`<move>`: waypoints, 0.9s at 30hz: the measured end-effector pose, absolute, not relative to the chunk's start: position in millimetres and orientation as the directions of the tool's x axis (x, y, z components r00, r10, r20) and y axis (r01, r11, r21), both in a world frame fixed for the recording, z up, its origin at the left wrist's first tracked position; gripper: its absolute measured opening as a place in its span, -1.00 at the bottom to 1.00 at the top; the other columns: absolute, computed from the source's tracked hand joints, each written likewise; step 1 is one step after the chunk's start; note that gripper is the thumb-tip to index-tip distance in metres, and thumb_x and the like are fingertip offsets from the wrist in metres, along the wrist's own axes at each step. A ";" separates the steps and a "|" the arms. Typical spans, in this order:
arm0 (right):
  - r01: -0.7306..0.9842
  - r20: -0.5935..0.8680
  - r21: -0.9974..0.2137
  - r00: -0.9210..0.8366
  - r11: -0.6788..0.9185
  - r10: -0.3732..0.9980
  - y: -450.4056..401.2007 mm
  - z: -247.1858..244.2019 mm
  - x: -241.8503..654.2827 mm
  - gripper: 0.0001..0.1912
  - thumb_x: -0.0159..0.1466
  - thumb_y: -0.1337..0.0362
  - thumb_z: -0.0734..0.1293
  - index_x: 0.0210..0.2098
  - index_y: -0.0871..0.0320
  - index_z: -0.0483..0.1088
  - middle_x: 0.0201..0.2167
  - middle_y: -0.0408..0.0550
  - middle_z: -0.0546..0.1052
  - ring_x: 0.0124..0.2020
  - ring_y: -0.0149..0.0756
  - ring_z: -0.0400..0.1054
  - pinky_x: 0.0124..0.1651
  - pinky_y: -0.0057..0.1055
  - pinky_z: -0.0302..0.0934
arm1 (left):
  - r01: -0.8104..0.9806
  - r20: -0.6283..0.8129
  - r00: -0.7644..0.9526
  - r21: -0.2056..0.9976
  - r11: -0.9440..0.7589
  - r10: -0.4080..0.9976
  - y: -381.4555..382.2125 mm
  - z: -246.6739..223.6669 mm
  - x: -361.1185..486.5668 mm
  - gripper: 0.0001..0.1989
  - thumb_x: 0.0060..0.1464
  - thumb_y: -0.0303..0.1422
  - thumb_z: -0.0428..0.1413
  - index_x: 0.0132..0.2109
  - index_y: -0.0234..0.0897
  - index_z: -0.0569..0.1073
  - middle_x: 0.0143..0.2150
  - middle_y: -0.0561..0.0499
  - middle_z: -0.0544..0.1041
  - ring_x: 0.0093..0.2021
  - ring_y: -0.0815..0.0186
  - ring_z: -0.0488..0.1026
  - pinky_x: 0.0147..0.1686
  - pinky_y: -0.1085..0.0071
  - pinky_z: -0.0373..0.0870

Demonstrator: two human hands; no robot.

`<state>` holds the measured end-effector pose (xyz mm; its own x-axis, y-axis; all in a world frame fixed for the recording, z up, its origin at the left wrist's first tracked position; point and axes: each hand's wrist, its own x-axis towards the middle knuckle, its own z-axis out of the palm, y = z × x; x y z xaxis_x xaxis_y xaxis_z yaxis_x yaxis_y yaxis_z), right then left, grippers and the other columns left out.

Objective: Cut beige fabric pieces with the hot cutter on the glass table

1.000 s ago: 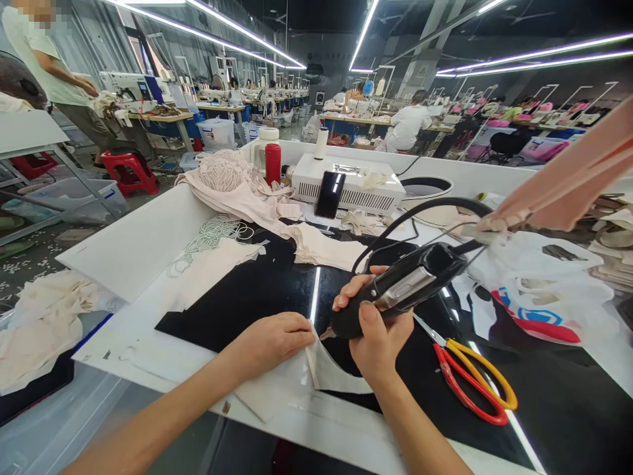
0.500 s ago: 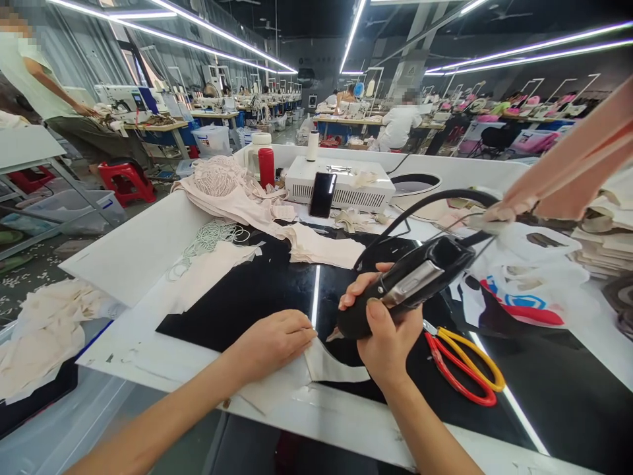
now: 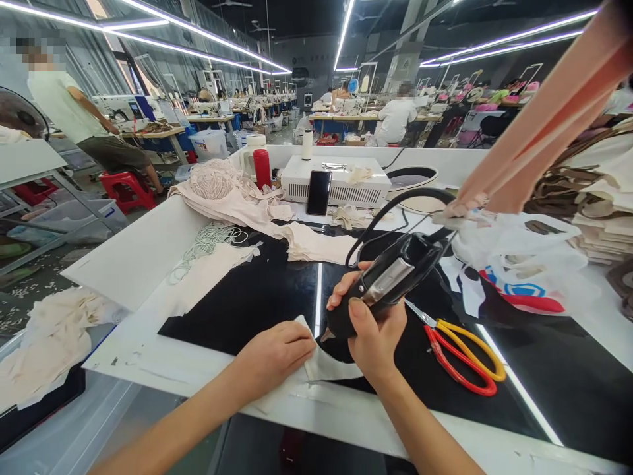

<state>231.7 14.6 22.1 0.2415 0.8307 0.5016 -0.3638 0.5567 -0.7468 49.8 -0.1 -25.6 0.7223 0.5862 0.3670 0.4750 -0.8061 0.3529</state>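
Observation:
My right hand point(image 3: 373, 330) is wrapped round a black hand tool point(image 3: 390, 277) with a silver lever on its side and a thick black cable. Its small pointed tip aims down at the edge of a pale fabric piece point(image 3: 329, 368); whether it touches, I cannot tell. My left hand point(image 3: 277, 356) lies closed on that fabric, fingers pressed together, just left of the tip. The fabric rests on a black glossy sheet point(image 3: 237, 310) near the table's front edge. Right of my right hand lie scissors point(image 3: 459, 353) with one red and one yellow handle, slightly apart.
A white box machine point(image 3: 333, 181) stands at the back with a phone point(image 3: 319, 192) leaning on it. Fabric strips point(image 3: 324, 244) and a lace bra point(image 3: 212, 188) lie nearby. At right are a plastic bag point(image 3: 524, 257) and hanging pink cloth point(image 3: 548, 125).
The tool and my right hand have shifted a little left and down. My left hand has moved slightly, and a fabric corner now shows above its fingers. The view has turned slightly.

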 end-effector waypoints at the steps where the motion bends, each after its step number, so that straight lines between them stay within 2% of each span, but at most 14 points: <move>1: -0.364 0.502 -0.747 0.239 0.556 0.831 14.3 21.5 230.5 -0.62 0.28 0.18 0.49 0.03 -0.01 0.36 -0.32 -0.22 0.51 -0.46 -0.42 0.41 -0.41 -0.42 0.34 | 0.475 0.360 0.721 0.364 -0.801 0.592 -1.2 -25.7 49.1 -0.74 0.51 -0.36 -0.07 0.03 -0.27 0.52 -0.04 -0.06 0.56 -0.01 0.26 0.52 0.02 0.34 0.53; 7: -0.352 0.507 -0.754 0.227 0.555 0.832 13.0 20.2 227.9 -0.61 0.28 0.17 0.48 0.04 0.01 0.34 -0.33 -0.21 0.51 -0.47 -0.40 0.41 -0.42 -0.41 0.35 | 0.476 0.335 0.709 0.421 -0.772 0.620 -7.1 -28.0 46.7 -0.77 0.49 -0.39 -0.04 0.07 -0.25 0.51 0.01 -0.06 0.54 0.03 0.27 0.51 0.05 0.36 0.51; 18: -0.359 0.501 -0.757 0.218 0.546 0.838 9.6 22.8 227.1 -0.67 0.30 0.21 0.47 0.01 -0.01 0.36 -0.33 -0.22 0.50 -0.45 -0.41 0.41 -0.38 -0.40 0.37 | 0.529 0.307 0.710 0.362 -0.767 0.634 -12.0 -28.4 44.9 -0.77 0.46 -0.43 -0.03 0.09 -0.21 0.49 0.07 -0.06 0.51 0.04 0.27 0.49 0.02 0.40 0.49; 27: -0.335 0.504 -0.761 0.235 0.556 0.831 1.3 21.8 233.1 -0.62 0.28 0.18 0.47 0.03 0.01 0.34 -0.34 -0.20 0.50 -0.45 -0.38 0.42 -0.38 -0.37 0.39 | 0.531 0.315 0.705 0.358 -0.768 0.635 -12.6 -29.0 44.2 -0.75 0.46 -0.45 -0.04 0.10 -0.19 0.50 0.10 -0.07 0.50 0.08 0.25 0.49 0.01 0.39 0.50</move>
<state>233.1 1.3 21.8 0.2346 0.8311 0.5043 -0.3351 0.5561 -0.7606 44.2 -12.6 -29.0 0.7054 0.6347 0.3155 0.5310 -0.7681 0.3580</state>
